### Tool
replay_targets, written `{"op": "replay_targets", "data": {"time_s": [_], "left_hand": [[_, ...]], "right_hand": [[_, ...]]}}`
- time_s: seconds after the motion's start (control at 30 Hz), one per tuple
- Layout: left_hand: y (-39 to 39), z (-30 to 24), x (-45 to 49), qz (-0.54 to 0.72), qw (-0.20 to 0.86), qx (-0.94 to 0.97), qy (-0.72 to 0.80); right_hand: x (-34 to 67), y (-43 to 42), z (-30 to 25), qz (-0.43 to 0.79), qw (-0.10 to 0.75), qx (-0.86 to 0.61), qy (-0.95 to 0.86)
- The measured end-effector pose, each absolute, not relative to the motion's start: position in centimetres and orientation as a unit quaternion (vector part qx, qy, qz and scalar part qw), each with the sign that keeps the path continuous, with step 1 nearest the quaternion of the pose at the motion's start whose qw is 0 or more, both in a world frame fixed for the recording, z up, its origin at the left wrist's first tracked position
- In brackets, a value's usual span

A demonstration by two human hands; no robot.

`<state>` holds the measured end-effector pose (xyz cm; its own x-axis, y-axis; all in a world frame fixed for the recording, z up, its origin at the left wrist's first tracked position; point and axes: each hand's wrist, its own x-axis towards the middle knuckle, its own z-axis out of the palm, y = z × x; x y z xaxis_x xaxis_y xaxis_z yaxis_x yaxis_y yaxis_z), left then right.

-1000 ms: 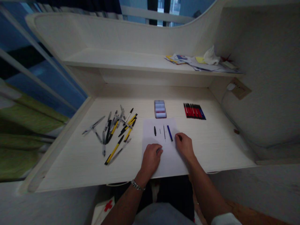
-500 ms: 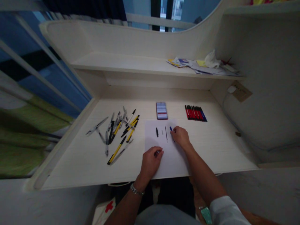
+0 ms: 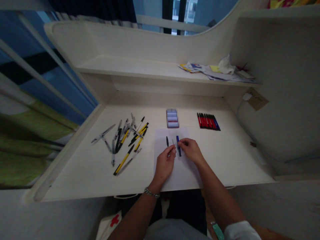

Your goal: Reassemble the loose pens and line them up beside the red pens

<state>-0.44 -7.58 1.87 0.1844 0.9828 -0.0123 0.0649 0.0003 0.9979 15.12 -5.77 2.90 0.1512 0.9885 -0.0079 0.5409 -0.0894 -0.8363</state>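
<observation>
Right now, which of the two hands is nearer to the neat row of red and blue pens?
Right. The right hand, holding the slim blue pen barrel, is in front and left of the row; the left hand is farther left.

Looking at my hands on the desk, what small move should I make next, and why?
Perhaps steady the blue pen tube with your left hand, since your right hand seems to pinch it and the left is close beside it.

Right grip (image 3: 192,150) pinched (left grip (image 3: 165,163) near, curled).
</observation>
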Motion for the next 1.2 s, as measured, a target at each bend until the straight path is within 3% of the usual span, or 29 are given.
{"op": "replay_targets", "data": {"time_s": [0.2, 0.33, 0.53, 0.73, 0.8, 1.0, 1.2], "left_hand": [[-7.3, 1.7, 0.4, 0.468, 0.634, 0.434, 0.437], [-7.4, 1.1, -0.2, 0.454, 0.683, 0.373, 0.434], [-7.8, 0.8, -1.1, 0.437, 0.665, 0.392, 0.461], [-7.9, 0.9, -1.4, 0.424, 0.651, 0.427, 0.463], [-7.8, 1.0, -1.5, 0.423, 0.644, 0.436, 0.465], [-7.8, 1.1, -1.6, 0.412, 0.629, 0.473, 0.459], [-8.0, 1.4, -1.6, 0.4, 0.618, 0.507, 0.448]], "right_hand": [[12.5, -8.4, 3.3, 0.371, 0.386, -0.596, -0.599], [14.6, -6.5, 2.9, 0.238, 0.369, -0.663, -0.606], [16.8, -3.6, 1.6, 0.162, 0.212, -0.705, -0.657], [16.4, -3.4, 1.3, 0.144, 0.168, -0.712, -0.667], [16.3, -3.6, 1.7, 0.157, 0.189, -0.701, -0.67], [15.7, -5.2, 3.8, 0.283, 0.353, -0.636, -0.625], [14.3, -6.6, 5.9, 0.313, 0.381, -0.61, -0.62]]}}
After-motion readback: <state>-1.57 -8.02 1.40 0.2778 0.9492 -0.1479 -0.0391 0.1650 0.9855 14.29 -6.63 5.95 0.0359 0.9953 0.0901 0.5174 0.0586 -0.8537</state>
